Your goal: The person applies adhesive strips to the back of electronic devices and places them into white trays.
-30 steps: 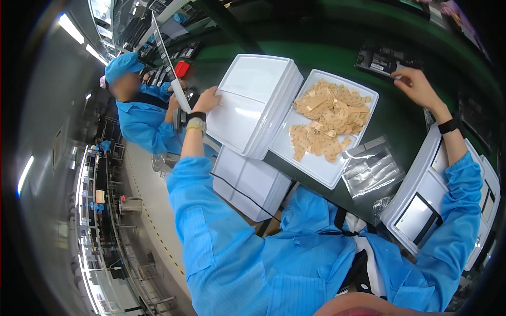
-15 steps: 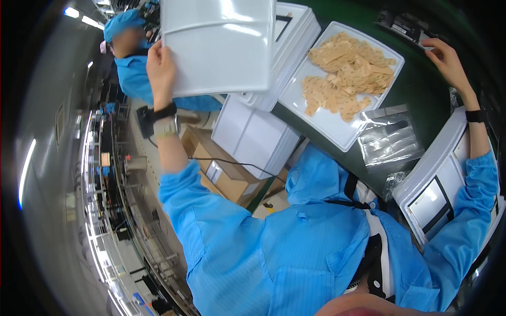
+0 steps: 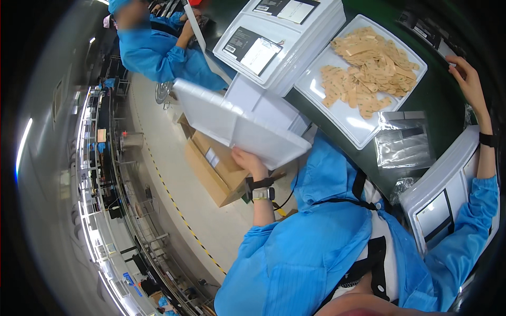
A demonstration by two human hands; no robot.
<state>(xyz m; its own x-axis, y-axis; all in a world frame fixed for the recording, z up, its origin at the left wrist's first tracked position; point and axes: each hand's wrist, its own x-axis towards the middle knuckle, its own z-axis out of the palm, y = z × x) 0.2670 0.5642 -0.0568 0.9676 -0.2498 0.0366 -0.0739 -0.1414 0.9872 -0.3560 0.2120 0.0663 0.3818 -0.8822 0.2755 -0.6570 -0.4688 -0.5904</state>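
Note:
My left hand (image 3: 249, 161) is closed on the edge of a white plastic tray (image 3: 242, 131), held tilted with its broad face slanting. This tray hangs in front of more white trays (image 3: 263, 102) beside the table. Above stands a stack of white trays (image 3: 311, 50), its top one bearing black-and-white flat packs (image 3: 253, 50). My right hand (image 3: 466, 76) is at the far right, fingers bent and apart, by the end of a dark flat item (image 3: 421, 31). Between the hands lies a white tray (image 3: 359, 138) with a heap of tan strips (image 3: 369, 68).
Clear plastic bags (image 3: 403, 142) lie on the green table (image 3: 440, 105). White trays with a flat pack (image 3: 435, 213) stand under my right forearm. A cardboard box (image 3: 211, 168) sits on the floor at left. A co-worker in blue (image 3: 153, 58) is at the upper left.
My left hand has brought the white tray down and toward me from above the stack, tilting it. The stack's top with its flat packs now shows. My right hand stays by the dark item.

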